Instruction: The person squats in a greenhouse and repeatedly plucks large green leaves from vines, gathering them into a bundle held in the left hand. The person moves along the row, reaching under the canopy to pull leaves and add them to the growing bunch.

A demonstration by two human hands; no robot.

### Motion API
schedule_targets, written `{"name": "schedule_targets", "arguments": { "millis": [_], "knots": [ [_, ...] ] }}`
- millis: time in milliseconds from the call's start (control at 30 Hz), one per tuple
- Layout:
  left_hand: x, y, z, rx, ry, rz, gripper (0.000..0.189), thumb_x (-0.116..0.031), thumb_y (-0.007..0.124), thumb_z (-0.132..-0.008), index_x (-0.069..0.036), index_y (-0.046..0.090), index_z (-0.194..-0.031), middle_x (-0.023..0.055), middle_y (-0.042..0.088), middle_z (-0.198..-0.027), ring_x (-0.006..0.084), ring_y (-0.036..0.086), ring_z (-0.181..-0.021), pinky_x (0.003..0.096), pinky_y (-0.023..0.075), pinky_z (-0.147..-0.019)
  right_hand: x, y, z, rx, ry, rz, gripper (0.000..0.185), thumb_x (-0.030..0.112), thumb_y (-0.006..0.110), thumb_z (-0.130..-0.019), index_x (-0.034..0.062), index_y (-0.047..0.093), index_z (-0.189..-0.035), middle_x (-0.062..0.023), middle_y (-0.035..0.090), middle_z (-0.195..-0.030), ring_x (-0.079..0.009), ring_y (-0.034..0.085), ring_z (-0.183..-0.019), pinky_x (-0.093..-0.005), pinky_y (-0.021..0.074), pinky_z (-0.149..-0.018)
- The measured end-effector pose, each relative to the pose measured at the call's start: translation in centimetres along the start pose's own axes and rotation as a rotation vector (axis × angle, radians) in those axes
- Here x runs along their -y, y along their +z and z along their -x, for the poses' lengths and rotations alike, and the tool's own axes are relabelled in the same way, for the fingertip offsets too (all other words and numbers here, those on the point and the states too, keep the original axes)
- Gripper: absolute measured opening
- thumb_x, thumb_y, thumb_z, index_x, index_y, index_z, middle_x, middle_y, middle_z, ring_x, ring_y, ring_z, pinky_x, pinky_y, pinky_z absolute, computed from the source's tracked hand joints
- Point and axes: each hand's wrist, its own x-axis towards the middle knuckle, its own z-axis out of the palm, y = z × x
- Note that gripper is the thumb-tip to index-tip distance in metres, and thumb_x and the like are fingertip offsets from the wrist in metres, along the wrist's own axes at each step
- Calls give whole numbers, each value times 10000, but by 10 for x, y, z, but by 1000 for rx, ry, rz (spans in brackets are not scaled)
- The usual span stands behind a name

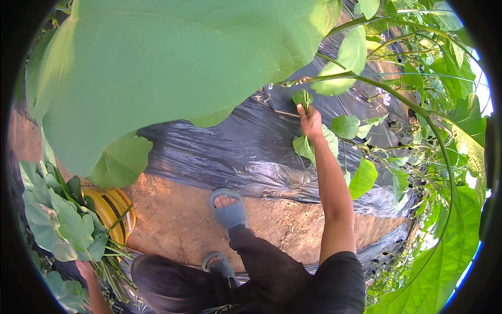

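My right hand point(310, 119) reaches out over the black plastic mulch film point(235, 153). It is closed around a few short green leaf stalks point(305, 101), whose cut-looking ends stick up past the thumb. Green leaves point(304, 149) show just below this hand, by the wrist. At the lower left, my left hand point(84, 269) is at a bundle of large leaves point(70, 219) and appears to grip it, though the leaves cover most of its fingers. Long green stems point(113, 274) of the bundle trail to the right of that hand.
A very large eggplant leaf point(164, 70) hangs close to the view and hides much of the upper left. Thick branches point(404, 100) with pale purple flowers point(384, 96) and thin strings cross the right side. A yellow bucket point(113, 212) stands on the bare soil path point(172, 219), near my sandalled feet.
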Motion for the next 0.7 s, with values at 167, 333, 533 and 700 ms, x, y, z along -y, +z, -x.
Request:
{"name": "schedule_targets", "arguments": {
  "millis": [167, 333, 533, 700],
  "knots": [
    [-101, 1, 2, 36, -146, 210, 464, -225, 430, -974, 25, 481, -1362, 272, 551, -1314, 454, 510, -1179, 455, 400, -985, 42, -55, 57, -186, -396, 361, 287, 315, 676, -892, 28, 663, -905, -128, 569, -936, -351, 555, -898, -448, 467, -791],
    [-115, -24, 0, 127, -392, 155, 469, -203, 407, -944, 23, 497, -1345, 286, 578, -1272, 458, 532, -1154, 467, 408, -959, 109, -58, 106, 2, -708, 451, 288, 290, 809, -650, 89, 606, -688, -24, 538, -723, -218, 532, -677, -345, 468, -541],
    [-214, -69, -11, 185, -442, 34, 508, -252, 445, -909, -17, 511, -1355, 263, 571, -1301, 446, 533, -1182, 458, 416, -991, 258, -34, 143, 278, -1194, -11, 316, 310, 821, -541, 121, 633, -710, 15, 550, -699, -152, 545, -590, -300, 436, -450],
    [-278, -119, -14, 196, -473, 158, 504, -316, 389, -960, -133, 478, -1421, 175, 557, -1376, 362, 527, -1263, 438, 427, -1028, 396, -53, 162, 426, -1525, -299, 366, 348, 822, -559, 113, 648, -780, 26, 572, -752, -137, 574, -567, -278, 461, -464]
  ]
}}
